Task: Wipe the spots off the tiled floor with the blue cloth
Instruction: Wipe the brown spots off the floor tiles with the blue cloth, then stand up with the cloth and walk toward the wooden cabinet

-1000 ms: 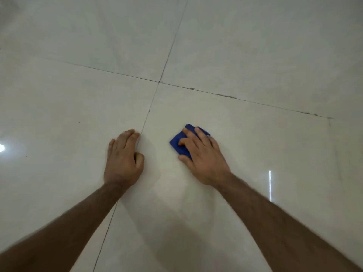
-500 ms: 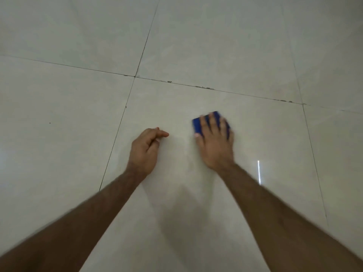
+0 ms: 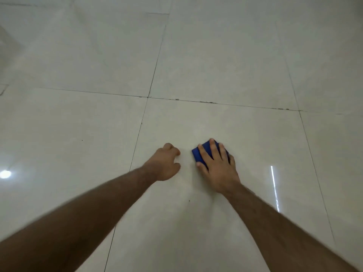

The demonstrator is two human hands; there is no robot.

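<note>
A folded blue cloth (image 3: 198, 155) lies flat on the glossy pale tiled floor (image 3: 235, 134). My right hand (image 3: 219, 169) presses down on it with fingers spread, covering most of it. My left hand (image 3: 166, 164) rests on the same tile just to the left, fingers curled under, holding nothing. A tiny dark spot (image 3: 189, 200) sits on the tile between my forearms. Another small spot (image 3: 82, 140) marks the tile to the left.
Dark grout lines (image 3: 212, 103) cross ahead of my hands, with grime flecks along the horizontal one. A vertical grout line (image 3: 135, 146) runs just left of my left hand. Light glare (image 3: 5, 174) and a bright streak (image 3: 275, 189) reflect off the tiles.
My right hand slid the cloth from the left to the right, then stayed there with the cloth turned. My left hand went from flat to curled. The view tilted up, showing more floor ahead.
</note>
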